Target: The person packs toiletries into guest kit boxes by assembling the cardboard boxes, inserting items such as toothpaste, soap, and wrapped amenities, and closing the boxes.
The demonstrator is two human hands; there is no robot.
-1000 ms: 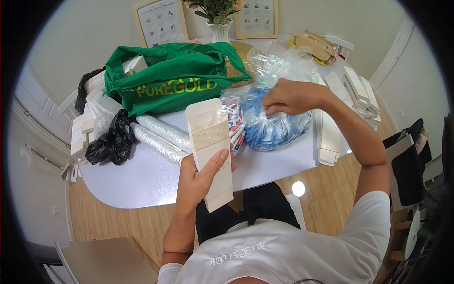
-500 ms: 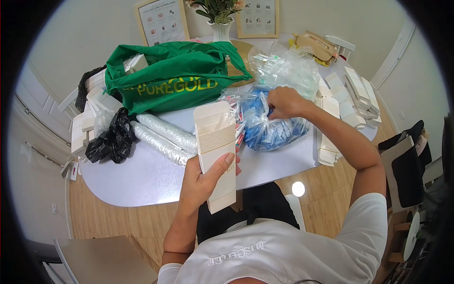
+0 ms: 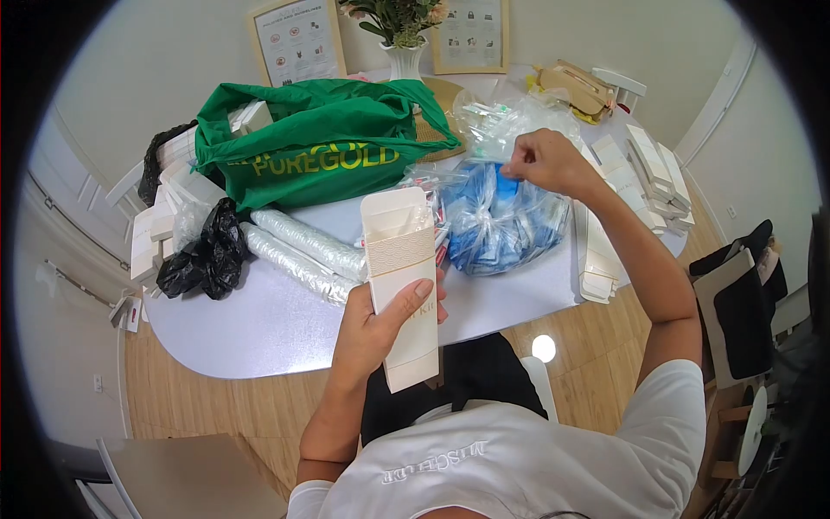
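Note:
My left hand (image 3: 378, 329) is wrapped round a narrow white box (image 3: 405, 303) with a textured band and gold lettering ending in "Kit". Its top flap stands open, and clear plastic shows in the mouth. My right hand (image 3: 551, 162) is pinched closed just above a clear plastic bag of blue packets (image 3: 497, 238). At its fingertips is a small blue packet (image 3: 507, 183), partly covered by the fingers. Behind the white box, several thin items with red parts (image 3: 442, 251) lie partly hidden.
A green bag (image 3: 320, 147) with white boxes stands at the back left, near a black plastic bag (image 3: 207, 255) and rolls of clear wrap (image 3: 298, 259). White boxes (image 3: 653, 177) pile up at right. Behind are a clear bag (image 3: 527, 117) and a flower vase (image 3: 404, 60).
My right hand has risen out of the bag of blue packets, slightly to the right, with a blue packet at its fingertips. My left hand still holds the white box, shifted slightly right.

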